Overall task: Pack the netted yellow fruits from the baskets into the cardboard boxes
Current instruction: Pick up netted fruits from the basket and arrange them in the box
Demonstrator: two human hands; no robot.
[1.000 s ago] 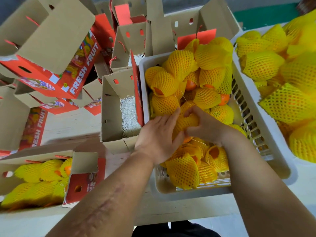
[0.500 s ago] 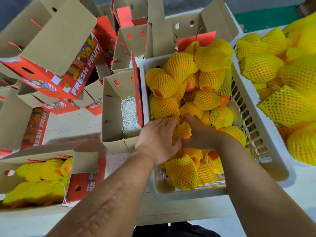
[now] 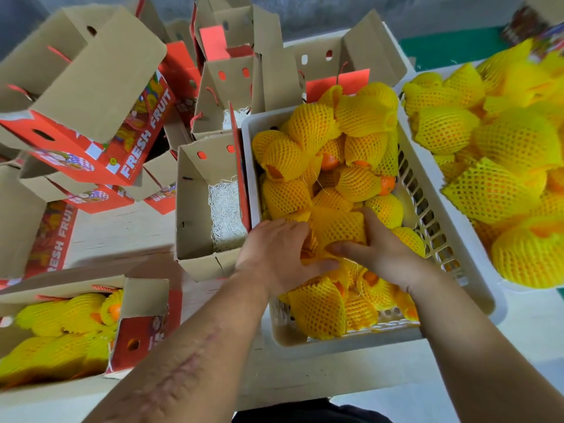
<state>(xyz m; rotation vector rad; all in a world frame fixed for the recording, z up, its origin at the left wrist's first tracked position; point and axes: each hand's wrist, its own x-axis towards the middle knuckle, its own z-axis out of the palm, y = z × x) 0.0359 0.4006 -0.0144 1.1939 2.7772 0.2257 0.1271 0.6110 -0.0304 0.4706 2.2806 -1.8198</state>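
A white plastic basket [image 3: 442, 239] in front of me is heaped with several fruits in yellow foam nets. Both hands are inside it. My left hand [image 3: 277, 257] and my right hand [image 3: 375, 248] curl around one netted fruit [image 3: 337, 225] from either side. Left of the basket stands an open cardboard box [image 3: 195, 209] lined with white shredded paper [image 3: 227, 215] and holding no fruit. At the lower left another open box [image 3: 143, 303] holds several netted fruits [image 3: 61, 319].
A second white basket [image 3: 500, 282] piled with netted fruits sits at the right. Red and brown "FRESH FRUIT" boxes [image 3: 91, 117] with raised flaps are stacked at the left and back. More open boxes [image 3: 229, 87] stand behind the first one. A pale wooden tabletop [image 3: 116, 230] shows between them.
Both hands have shifted slightly toward me within the basket and now close around one netted fruit between them. The view has tilted a little.
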